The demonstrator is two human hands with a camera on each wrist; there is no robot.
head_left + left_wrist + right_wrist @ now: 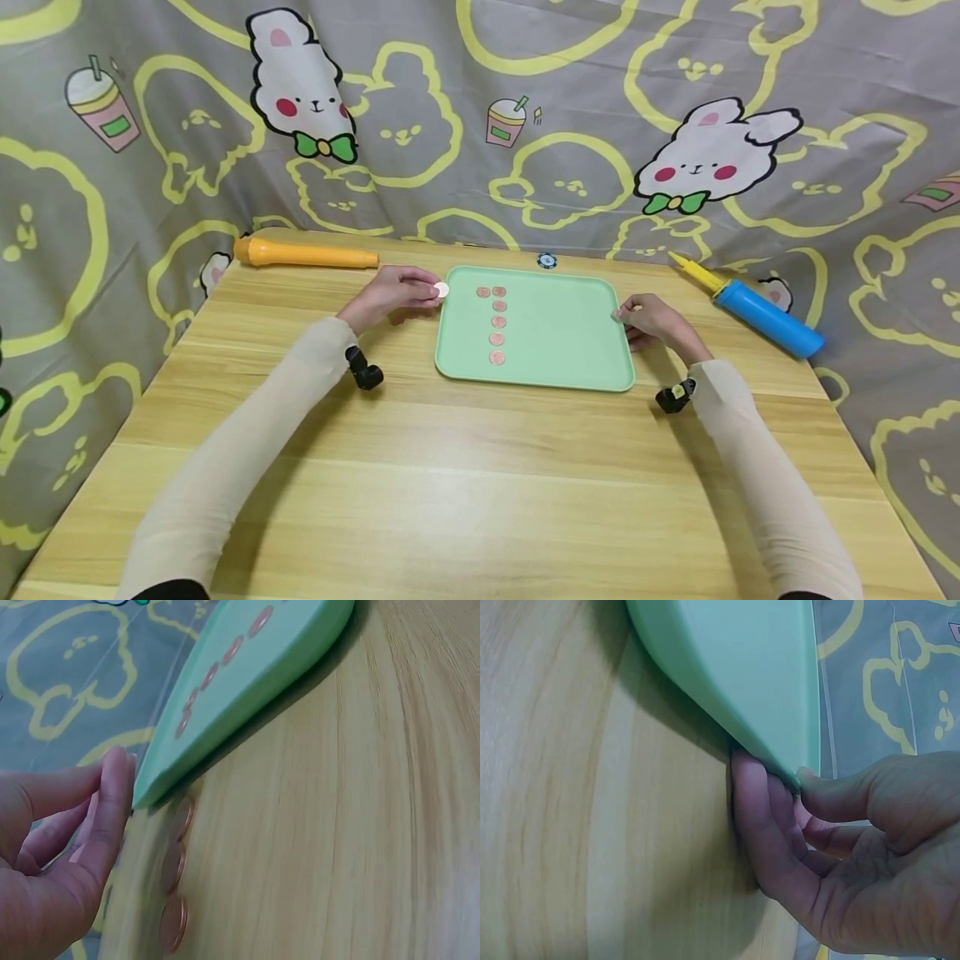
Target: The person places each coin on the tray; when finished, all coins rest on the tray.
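Note:
My left hand (393,293) pinches a round coin (441,289), bright with glare, between thumb and fingertips at the left rim of a green tray (562,333). The left wrist view shows the same hand (67,840) close to the tray's edge; the held coin is mostly hidden there. Several copper coins (498,322) lie on the tray's left part, most in a column with one beside the top. On the table below the left hand lie 3 more copper coins (172,924) in a row. My right hand (855,847) grips the tray's right rim, thumb on top and fingers underneath.
An orange tapered tube (307,252) lies at the back left. A blue and yellow hand pump (765,317) lies at the right. Behind the tray is a small blue and white disc (547,261). A patterned curtain (420,117) borders the wooden table (480,483).

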